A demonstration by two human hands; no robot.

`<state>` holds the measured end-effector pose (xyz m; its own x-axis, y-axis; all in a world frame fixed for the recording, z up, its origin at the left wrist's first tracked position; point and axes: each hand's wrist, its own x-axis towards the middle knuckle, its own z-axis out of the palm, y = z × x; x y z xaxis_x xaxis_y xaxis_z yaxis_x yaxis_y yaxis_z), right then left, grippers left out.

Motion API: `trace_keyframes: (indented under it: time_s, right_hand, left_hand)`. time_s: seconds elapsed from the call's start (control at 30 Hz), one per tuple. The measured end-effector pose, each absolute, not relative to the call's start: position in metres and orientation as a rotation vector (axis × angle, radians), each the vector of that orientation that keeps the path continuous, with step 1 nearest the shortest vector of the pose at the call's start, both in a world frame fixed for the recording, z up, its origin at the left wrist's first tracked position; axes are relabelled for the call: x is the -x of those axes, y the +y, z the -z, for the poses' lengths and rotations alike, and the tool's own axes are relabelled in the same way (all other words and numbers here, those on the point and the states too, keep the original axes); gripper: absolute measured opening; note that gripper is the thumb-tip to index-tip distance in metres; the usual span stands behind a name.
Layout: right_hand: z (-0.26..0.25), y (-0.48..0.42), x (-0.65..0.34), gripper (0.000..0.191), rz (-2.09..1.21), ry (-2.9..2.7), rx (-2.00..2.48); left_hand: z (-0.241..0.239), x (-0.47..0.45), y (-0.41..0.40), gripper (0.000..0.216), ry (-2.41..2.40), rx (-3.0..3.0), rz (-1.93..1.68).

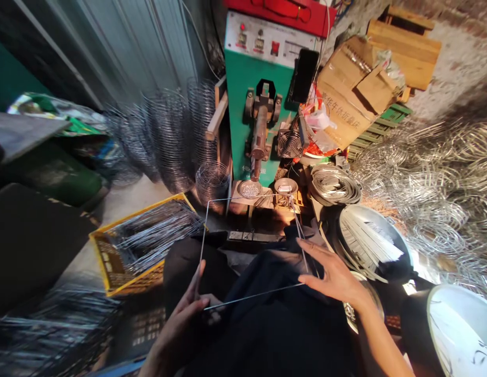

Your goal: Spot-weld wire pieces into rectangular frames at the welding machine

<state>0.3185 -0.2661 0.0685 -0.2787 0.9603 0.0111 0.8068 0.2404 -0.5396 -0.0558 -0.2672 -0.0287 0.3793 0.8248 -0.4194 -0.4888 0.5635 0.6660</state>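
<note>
A thin metal wire frame (pixel 252 296), bent into a four-sided shape, is held up over my lap by both hands. My left hand (pixel 184 306) grips its near left corner, thumb and fingers around the wire. At the right side, my right hand (pixel 331 272) holds the frame between thumb and fingers, with the index finger stretched along the wire. The frame's far side passes in front of a green machine (pixel 243 84), whose round metal arm (pixel 260 133) points down toward me. Under that arm sits a small dish (pixel 249 189) of tiny metal pieces.
On the left, a yellow crate (pixel 100 262) holds bent wires, with stacked wire rings (pixel 170 141) behind it. To the right are a wire coil (pixel 333 186), a basin (pixel 402 243) with pale strips, a white bucket (pixel 468 314) and heaped wire rings (pixel 439 209). A cardboard box (pixel 341 104) leans behind.
</note>
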Motion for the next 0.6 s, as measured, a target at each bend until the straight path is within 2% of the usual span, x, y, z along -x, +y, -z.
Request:
trace_keyframes:
  time_s: [0.6]
  right_hand:
    - [-0.035,-0.252,-0.28,0.078,-0.812,-2.287,1.606]
  left_hand:
    - [0.027,0.061,-0.258,0.103,0.793,-0.606,-0.823]
